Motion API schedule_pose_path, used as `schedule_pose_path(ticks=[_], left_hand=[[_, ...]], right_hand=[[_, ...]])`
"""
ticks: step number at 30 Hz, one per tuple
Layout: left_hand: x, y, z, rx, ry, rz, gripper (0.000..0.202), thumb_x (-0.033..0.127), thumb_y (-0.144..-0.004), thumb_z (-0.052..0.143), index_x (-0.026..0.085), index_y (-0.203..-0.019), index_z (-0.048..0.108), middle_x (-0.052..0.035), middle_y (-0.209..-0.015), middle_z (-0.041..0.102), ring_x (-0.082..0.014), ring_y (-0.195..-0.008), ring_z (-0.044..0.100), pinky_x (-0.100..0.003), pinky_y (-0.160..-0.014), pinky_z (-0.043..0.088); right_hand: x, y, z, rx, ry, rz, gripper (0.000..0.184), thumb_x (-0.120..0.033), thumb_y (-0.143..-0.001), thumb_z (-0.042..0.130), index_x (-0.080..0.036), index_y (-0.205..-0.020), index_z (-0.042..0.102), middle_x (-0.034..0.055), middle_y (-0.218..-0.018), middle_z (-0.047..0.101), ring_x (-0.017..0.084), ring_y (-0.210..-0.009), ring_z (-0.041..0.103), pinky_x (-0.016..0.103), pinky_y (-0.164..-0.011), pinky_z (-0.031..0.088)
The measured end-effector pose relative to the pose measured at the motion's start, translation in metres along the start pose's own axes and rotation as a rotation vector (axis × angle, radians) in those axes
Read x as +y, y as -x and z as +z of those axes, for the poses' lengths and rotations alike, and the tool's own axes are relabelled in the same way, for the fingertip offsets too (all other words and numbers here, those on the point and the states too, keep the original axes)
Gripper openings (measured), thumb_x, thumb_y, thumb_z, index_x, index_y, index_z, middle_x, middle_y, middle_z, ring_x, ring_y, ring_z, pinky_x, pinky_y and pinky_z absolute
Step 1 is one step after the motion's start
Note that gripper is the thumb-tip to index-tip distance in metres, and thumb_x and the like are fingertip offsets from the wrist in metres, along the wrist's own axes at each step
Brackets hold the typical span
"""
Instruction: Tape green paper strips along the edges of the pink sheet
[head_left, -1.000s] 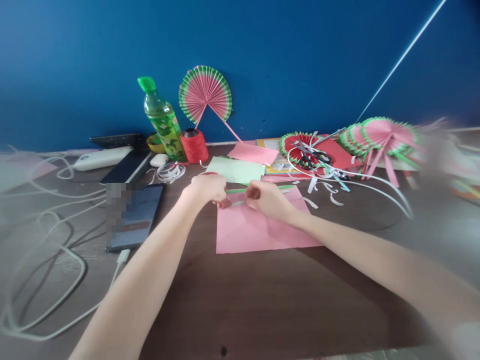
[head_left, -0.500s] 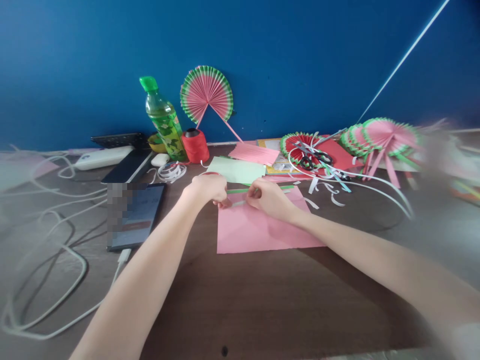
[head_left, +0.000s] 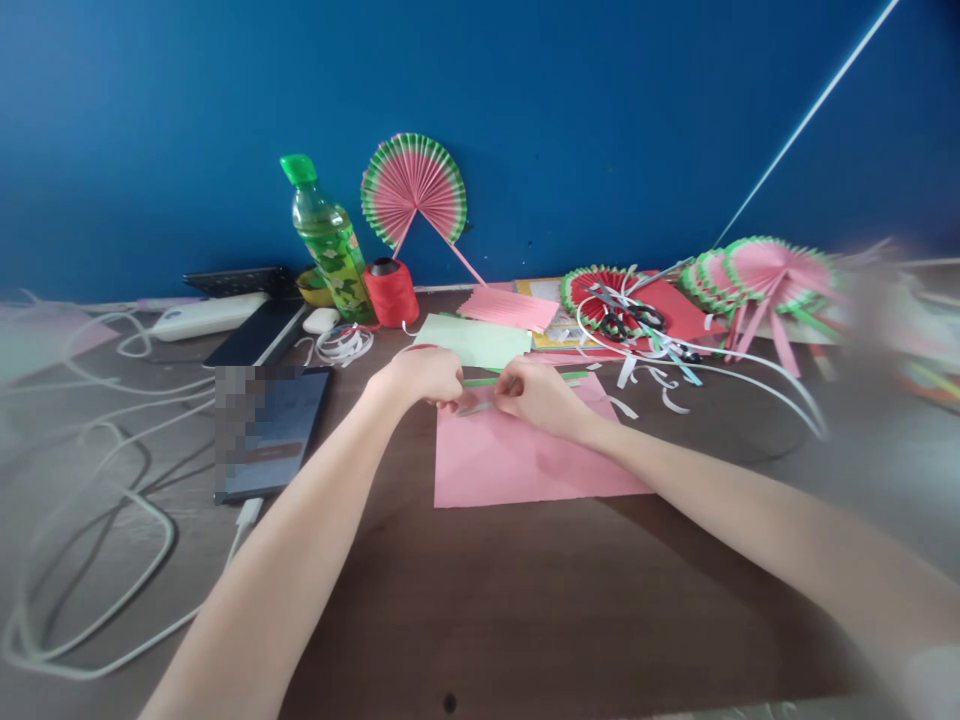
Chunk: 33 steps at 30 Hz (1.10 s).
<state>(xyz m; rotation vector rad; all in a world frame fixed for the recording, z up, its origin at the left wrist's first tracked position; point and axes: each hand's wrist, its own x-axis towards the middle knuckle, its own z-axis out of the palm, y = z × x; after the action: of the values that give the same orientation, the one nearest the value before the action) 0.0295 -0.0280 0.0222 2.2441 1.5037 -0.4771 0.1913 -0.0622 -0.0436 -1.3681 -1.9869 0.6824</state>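
Note:
A sheet of pink paper point(head_left: 517, 465) lies flat on the table with a green strip point(head_left: 481, 381) along its far edge. Both of my hands rest over the far part of that sheet. My left hand point(head_left: 424, 378) has its fingers curled closed at the sheet's far left, at one end of a narrow white strip point(head_left: 477, 408). Thumb and forefinger of my right hand point(head_left: 541, 398) pinch the strip a little further right. The fingertips are partly hidden, and whether the strip is tape or paper is unclear.
Behind the hands lie pale green paper point(head_left: 480, 340) and pleated pink paper point(head_left: 510, 307). Scissors point(head_left: 626, 318), white scraps and folded fans point(head_left: 776, 272) sit to the right. A red thread spool point(head_left: 393, 293), a bottle point(head_left: 330, 245), a tablet point(head_left: 281, 440) and cables stand or lie left.
My left hand has shifted slightly right along the strip, closer to my right hand. The right hand and the pink sheet stay almost in place.

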Motion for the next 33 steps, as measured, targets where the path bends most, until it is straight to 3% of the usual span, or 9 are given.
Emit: schedule_pose_path(ticks=[3,12,18,23,28,33], left_hand=[[0.002,-0.004,0.005,0.054,-0.050,0.006,0.024,0.039,-0.064,0.055,0.019,-0.057,0.066,-0.0029,-0.059,0.063,-0.0151,-0.055,0.053,-0.026,-0.050,0.034],[0.006,-0.003,0.006,0.050,-0.066,-0.016,0.024,0.039,-0.063,0.056,0.018,-0.057,0.066,-0.0034,-0.060,0.062,-0.0140,-0.052,0.050,-0.027,-0.050,0.030],[0.012,-0.003,0.009,0.110,-0.090,-0.012,0.022,0.038,-0.061,0.056,0.018,-0.058,0.064,-0.0039,-0.057,0.058,-0.0149,-0.052,0.049,-0.027,-0.049,0.028],[0.011,-0.008,0.012,0.109,-0.054,0.001,0.021,0.038,-0.061,0.057,0.018,-0.056,0.063,-0.0036,-0.056,0.059,-0.0150,-0.053,0.050,-0.027,-0.050,0.029],[0.009,-0.008,0.011,0.101,-0.044,-0.005,0.023,0.039,-0.062,0.058,0.018,-0.062,0.067,-0.0046,-0.060,0.063,-0.0158,-0.057,0.054,-0.026,-0.053,0.033],[0.010,-0.007,0.009,0.085,-0.026,-0.010,0.025,0.038,-0.061,0.059,0.017,-0.068,0.069,-0.0059,-0.061,0.065,-0.0172,-0.060,0.057,-0.026,-0.057,0.037]], right_hand=[[0.000,-0.001,-0.002,-0.023,0.009,0.012,0.012,-0.005,-0.066,0.059,-0.016,-0.062,0.056,0.0002,-0.069,0.056,0.011,-0.062,0.051,0.024,-0.059,0.039],[-0.001,-0.004,-0.007,-0.086,0.059,0.003,0.010,-0.006,-0.069,0.060,-0.014,-0.062,0.060,0.0028,-0.077,0.053,0.011,-0.066,0.052,0.025,-0.064,0.041],[0.001,-0.004,-0.006,-0.083,0.040,-0.014,0.011,-0.006,-0.069,0.059,-0.015,-0.063,0.057,0.0028,-0.078,0.052,0.011,-0.065,0.052,0.025,-0.064,0.041],[0.003,-0.006,-0.006,-0.091,0.032,0.045,0.017,0.001,-0.069,0.053,-0.014,-0.076,0.057,0.0024,-0.082,0.055,0.010,-0.065,0.051,0.024,-0.062,0.038],[0.001,-0.007,-0.009,-0.094,0.044,0.042,0.018,0.002,-0.068,0.051,-0.015,-0.074,0.055,0.0015,-0.082,0.057,0.010,-0.065,0.048,0.023,-0.062,0.035],[0.000,-0.006,-0.009,-0.072,0.018,0.055,0.008,-0.012,-0.072,0.061,-0.016,-0.070,0.054,0.0007,-0.076,0.055,0.011,-0.066,0.048,0.024,-0.062,0.035]])
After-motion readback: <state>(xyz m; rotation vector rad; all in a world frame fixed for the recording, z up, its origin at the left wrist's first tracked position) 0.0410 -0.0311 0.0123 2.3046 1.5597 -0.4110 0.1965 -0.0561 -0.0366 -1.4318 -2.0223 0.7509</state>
